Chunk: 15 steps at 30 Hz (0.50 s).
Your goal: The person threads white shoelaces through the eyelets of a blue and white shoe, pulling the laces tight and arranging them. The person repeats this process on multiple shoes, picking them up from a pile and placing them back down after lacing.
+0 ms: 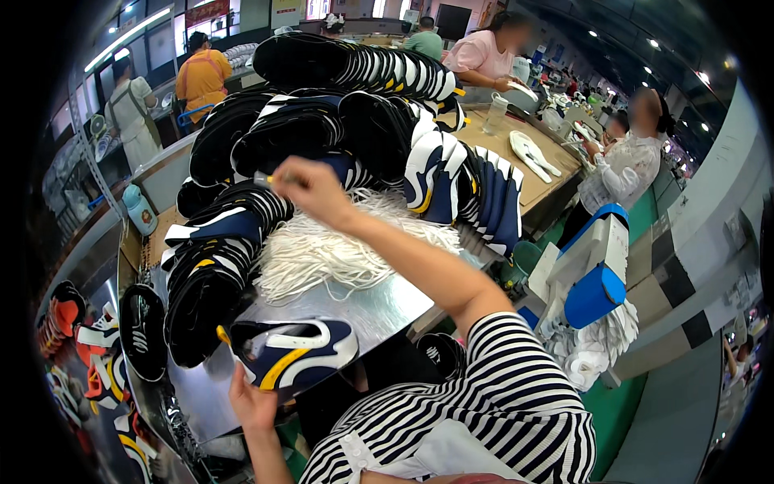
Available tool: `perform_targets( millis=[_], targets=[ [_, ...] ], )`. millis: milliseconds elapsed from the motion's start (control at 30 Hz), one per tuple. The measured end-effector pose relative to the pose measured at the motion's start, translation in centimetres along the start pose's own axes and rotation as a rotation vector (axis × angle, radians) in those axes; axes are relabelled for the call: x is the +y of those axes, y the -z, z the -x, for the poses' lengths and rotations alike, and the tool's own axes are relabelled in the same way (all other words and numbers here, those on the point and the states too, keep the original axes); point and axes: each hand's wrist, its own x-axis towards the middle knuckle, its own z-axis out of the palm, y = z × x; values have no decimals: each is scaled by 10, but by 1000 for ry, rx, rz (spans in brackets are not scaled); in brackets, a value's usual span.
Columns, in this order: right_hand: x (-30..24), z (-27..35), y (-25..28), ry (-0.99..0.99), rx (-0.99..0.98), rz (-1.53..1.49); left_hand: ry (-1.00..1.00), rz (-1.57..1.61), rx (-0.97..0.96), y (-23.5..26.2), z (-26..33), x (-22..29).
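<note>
Near the table's front edge, a navy, white and yellow shoe upper [294, 355] lies on its side, its opening facing away from me. My left hand [251, 401] grips its lower left end, thumb and fingers pinched on the edge. Raised over the pile of white shoelaces [322, 256] is my right hand [310, 190], its fingers curled closed. A small thing with a pale tip and a bit of yellow pokes out on its left; its kind is unclear. Beyond this hand, more navy and black uppers [290, 133] are stacked in rows.
The metal tabletop [205, 403] carries a nested row of uppers [218, 266] on the left. A light blue bottle [139, 210] stands at its far left corner. To the right is a white and blue machine [592, 274]. Several people work at benches farther off.
</note>
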Motion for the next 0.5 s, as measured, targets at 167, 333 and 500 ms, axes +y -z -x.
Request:
perform_targets(
  millis=[167, 333, 500],
  targets=[
    [-144, -24, 112, 137, 178, -505, 119, -240, -14, 41, -7, -7],
    [-210, 23, 210, 372, 106, -696, -483, -1070, 253, 50, 6, -4],
    [-134, 117, 145, -119, 205, -727, -1043, -1937, -31, -40, 37, -13]
  ],
)
